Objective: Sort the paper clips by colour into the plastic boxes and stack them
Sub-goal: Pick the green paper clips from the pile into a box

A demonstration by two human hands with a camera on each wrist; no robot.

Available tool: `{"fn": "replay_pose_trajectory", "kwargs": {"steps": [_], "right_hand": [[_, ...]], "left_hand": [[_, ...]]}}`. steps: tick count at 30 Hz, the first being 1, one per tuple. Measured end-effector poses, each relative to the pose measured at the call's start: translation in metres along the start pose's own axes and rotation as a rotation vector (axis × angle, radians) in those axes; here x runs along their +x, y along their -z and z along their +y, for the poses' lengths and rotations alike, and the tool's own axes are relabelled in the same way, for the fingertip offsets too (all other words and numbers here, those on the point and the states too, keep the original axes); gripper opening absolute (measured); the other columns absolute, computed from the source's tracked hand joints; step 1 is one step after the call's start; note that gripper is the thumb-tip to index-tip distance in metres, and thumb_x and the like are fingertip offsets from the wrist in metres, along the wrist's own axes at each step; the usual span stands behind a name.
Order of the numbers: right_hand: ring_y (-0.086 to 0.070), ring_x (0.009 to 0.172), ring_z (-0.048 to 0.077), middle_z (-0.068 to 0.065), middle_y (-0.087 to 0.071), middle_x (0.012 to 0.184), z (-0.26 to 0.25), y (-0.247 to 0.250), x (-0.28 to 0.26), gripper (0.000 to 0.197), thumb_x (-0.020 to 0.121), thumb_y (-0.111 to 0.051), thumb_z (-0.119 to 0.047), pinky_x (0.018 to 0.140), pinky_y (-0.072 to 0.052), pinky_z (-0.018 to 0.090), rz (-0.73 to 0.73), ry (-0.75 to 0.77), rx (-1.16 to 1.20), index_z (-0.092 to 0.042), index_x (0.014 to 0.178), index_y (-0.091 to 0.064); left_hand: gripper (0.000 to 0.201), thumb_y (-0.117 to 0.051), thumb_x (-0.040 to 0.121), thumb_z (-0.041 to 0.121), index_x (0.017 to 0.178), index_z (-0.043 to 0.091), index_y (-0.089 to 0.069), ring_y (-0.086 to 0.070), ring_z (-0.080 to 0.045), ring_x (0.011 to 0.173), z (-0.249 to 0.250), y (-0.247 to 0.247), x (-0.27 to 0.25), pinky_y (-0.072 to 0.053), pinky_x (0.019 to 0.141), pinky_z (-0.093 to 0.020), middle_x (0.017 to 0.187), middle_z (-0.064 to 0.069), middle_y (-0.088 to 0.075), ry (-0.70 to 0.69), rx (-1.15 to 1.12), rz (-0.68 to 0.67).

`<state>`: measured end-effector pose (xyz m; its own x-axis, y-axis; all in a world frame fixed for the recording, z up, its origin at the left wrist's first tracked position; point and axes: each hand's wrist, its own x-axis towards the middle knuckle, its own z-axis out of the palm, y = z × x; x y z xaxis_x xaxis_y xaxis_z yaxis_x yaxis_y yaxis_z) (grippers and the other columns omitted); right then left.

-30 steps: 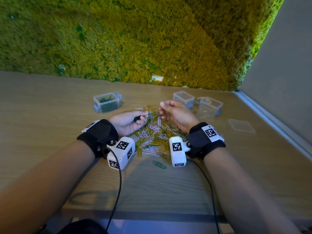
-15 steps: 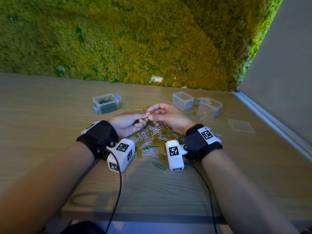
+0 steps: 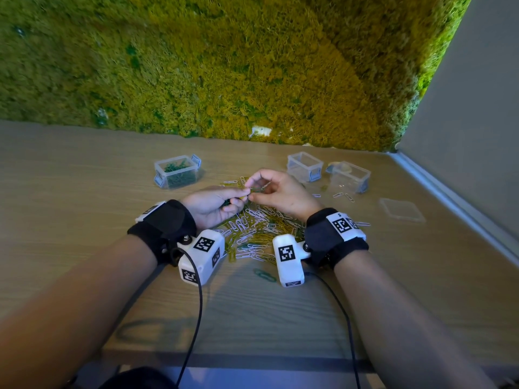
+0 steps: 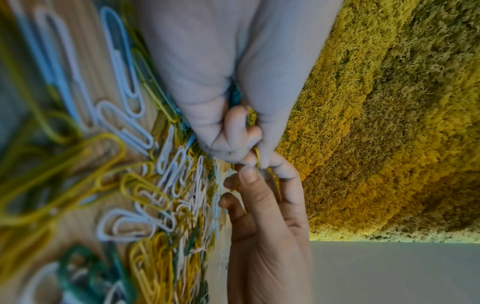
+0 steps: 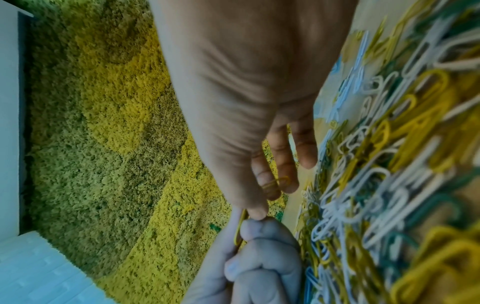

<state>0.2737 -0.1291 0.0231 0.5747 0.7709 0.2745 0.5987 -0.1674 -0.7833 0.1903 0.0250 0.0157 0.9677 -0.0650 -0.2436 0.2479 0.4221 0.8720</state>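
Clearly early on — only the green box [image 3: 177,172] toward the table's far edge held clips, while both hands [image 3: 209,204] [image 3: 280,192] pinched one yellow clip [image 4: 257,157] above the unsorted pile [image 3: 258,231].

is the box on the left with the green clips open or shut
Open. The box has no lid on it, its side latches hang loose, and the green clips inside show from above.

You see matt wood-grain surface [image 3: 84,220], clear glossy plastic boxes [image 3: 304,165], smooth coated paper clips [image 3: 252,234], rough moss wall [image 3: 224,66], black cloth wrist straps [image 3: 165,223].
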Motion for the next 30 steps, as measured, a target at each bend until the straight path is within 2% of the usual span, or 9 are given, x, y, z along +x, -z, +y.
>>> {"fn": "replay_pose_trajectory", "kwargs": {"steps": [3,5,7,9,13,18,22,25,30], "right_hand": [[-0.049,0.07,0.009,0.009,-0.057,0.079,-0.003,0.0,-0.002,0.023,0.083,-0.068,-0.008,0.068,-0.041,0.024,-0.027,0.019,-0.067,-0.022,0.101,-0.069],[-0.05,0.065,0.014,0.013,-0.058,0.072,-0.003,-0.001,-0.002,0.02,0.083,-0.066,-0.005,0.066,-0.044,0.027,-0.016,0.015,-0.041,-0.019,0.096,-0.07],[-0.059,0.065,0.016,0.018,-0.068,0.08,-0.001,-0.002,-0.001,0.018,0.082,-0.065,-0.007,0.072,-0.053,0.036,0.01,-0.013,-0.029,-0.023,0.088,-0.07],[-0.064,0.07,0.017,0.014,-0.071,0.086,-0.001,-0.001,0.0,0.018,0.081,-0.066,-0.008,0.079,-0.054,0.041,0.032,-0.029,-0.04,-0.024,0.085,-0.07],[-0.064,0.077,0.014,-0.002,-0.069,0.082,-0.001,-0.001,0.0,0.012,0.078,-0.071,-0.009,0.079,-0.052,0.031,0.091,-0.012,-0.065,-0.016,0.088,-0.072],[-0.057,0.063,0.01,0.006,-0.062,0.078,-0.004,0.005,-0.002,0.015,0.082,-0.068,0.002,0.06,-0.05,0.019,0.084,-0.082,0.17,-0.011,0.089,-0.065],[-0.058,0.062,0.012,0.006,-0.065,0.077,0.004,0.009,0.002,0.009,0.089,-0.061,-0.001,0.063,-0.051,0.025,0.189,-0.147,0.255,-0.009,0.088,-0.064],[-0.057,0.061,0.012,0.007,-0.064,0.077,0.006,0.012,0.001,0.01,0.093,-0.053,-0.002,0.061,-0.051,0.023,0.222,-0.188,0.377,-0.007,0.088,-0.061],[-0.064,0.074,0.017,0.008,-0.066,0.089,-0.001,0.003,0.0,0.014,0.092,-0.059,-0.008,0.07,-0.056,0.025,-0.032,-0.263,0.417,-0.006,0.106,-0.06]], "left_hand": [[0.004,-0.045,0.096,0.008,0.093,0.008,-0.047,-0.036,-0.001,0.044,0.001,-0.002,0.0,-0.028,0.035,-0.01,0.067,0.003,-0.04,0.016,0.001,0.016],[0.004,-0.046,0.095,0.009,0.092,0.008,-0.048,-0.037,-0.001,0.045,0.0,-0.002,-0.001,-0.029,0.035,-0.009,0.069,0.002,-0.039,0.025,0.002,0.013],[0.003,-0.047,0.094,0.01,0.091,0.009,-0.048,-0.037,-0.001,0.044,0.0,-0.003,-0.002,-0.029,0.035,-0.009,0.065,0.003,-0.042,0.027,0.003,0.001],[0.002,-0.048,0.092,0.011,0.09,0.01,-0.048,-0.036,-0.001,0.044,0.0,-0.004,-0.003,-0.029,0.035,-0.01,0.065,0.003,-0.041,0.029,0.009,-0.01],[0.01,-0.042,0.097,0.009,0.089,0.008,-0.047,-0.037,-0.001,0.045,0.0,-0.005,-0.003,-0.029,0.036,-0.01,0.069,0.001,-0.042,0.021,-0.006,-0.006],[0.012,-0.04,0.098,0.007,0.09,0.004,-0.048,-0.036,-0.001,0.044,0.002,0.0,-0.001,-0.029,0.034,-0.011,0.069,0.001,-0.043,0.012,-0.049,0.018],[0.017,-0.037,0.1,0.007,0.087,0.005,-0.048,-0.036,-0.001,0.044,0.003,-0.001,-0.002,-0.028,0.035,-0.011,0.069,0.001,-0.044,0.016,-0.071,0.02],[0.018,-0.038,0.1,0.009,0.086,0.006,-0.049,-0.034,-0.001,0.044,0.003,-0.003,-0.003,-0.028,0.035,-0.011,0.063,0.003,-0.044,0.028,-0.056,0.013],[0.016,-0.04,0.098,0.009,0.085,0.006,-0.049,-0.035,0.0,0.045,0.003,-0.003,-0.003,-0.027,0.036,-0.011,0.067,0.003,-0.042,-0.001,-0.042,0.028]]}}
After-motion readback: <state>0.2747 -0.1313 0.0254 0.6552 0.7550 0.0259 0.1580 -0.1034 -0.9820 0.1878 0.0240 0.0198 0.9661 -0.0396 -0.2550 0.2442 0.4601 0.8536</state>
